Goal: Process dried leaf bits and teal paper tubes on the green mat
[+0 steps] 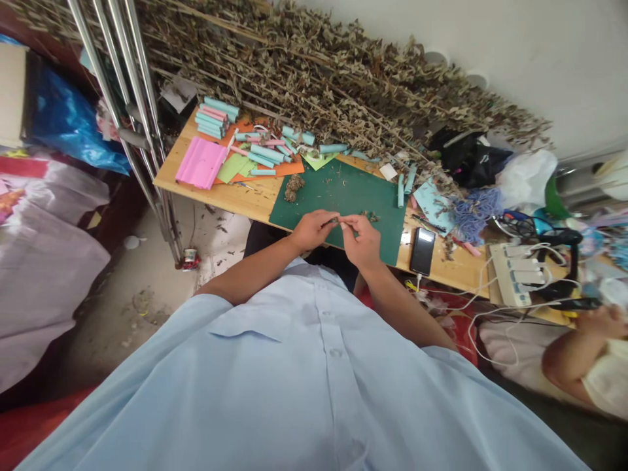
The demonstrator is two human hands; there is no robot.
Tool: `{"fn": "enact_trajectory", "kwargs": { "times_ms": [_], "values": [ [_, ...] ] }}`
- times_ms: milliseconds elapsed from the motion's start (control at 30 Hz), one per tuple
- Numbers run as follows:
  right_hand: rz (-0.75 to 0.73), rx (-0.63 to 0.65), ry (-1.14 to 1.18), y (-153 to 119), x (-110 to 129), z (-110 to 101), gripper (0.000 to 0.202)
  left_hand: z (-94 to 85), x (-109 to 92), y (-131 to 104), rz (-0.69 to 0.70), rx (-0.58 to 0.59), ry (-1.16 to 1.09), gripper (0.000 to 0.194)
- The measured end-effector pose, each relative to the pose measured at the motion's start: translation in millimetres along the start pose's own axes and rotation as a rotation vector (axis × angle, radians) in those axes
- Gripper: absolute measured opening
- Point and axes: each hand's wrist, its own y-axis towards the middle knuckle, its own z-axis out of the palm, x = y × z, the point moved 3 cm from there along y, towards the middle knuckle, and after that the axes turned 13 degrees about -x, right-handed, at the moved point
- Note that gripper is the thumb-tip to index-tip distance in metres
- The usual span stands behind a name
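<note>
Over the front edge of a green cutting mat [338, 186], my left hand [314, 229] and my right hand [362, 241] meet with fingertips pinched together. Between them is something small, with a dark bit by the left fingers and a pale bit by the right; I cannot make out what it is. Just beyond my right hand lie dried leaf crumbs [371, 216] on the mat. A clump of dried plant [294, 187] rests near the mat's left side.
Long dried leafy stalks [343, 85] lie along the back. Blue and pink paper rolls [267, 154] and a pink sheet [201, 162] cover the left. Right are a phone [422, 251], a power strip [513, 275] and cables. A co-worker's arm [572, 360] shows far right.
</note>
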Motion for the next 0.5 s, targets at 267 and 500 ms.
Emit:
{"fn": "enact_trajectory", "kwargs": {
  "times_ms": [267,500],
  "values": [
    [-0.261,0.121,-0.211,-2.5,3.8,2.0,0.029,2.2,4.0,-2.9,0.050,-0.019,0.002,0.040],
    [-0.384,0.347,-0.493,4.5,26.8,4.9,0.034,4.0,5.0,-3.8,0.057,0.005,0.059,0.039]
  ]
}}
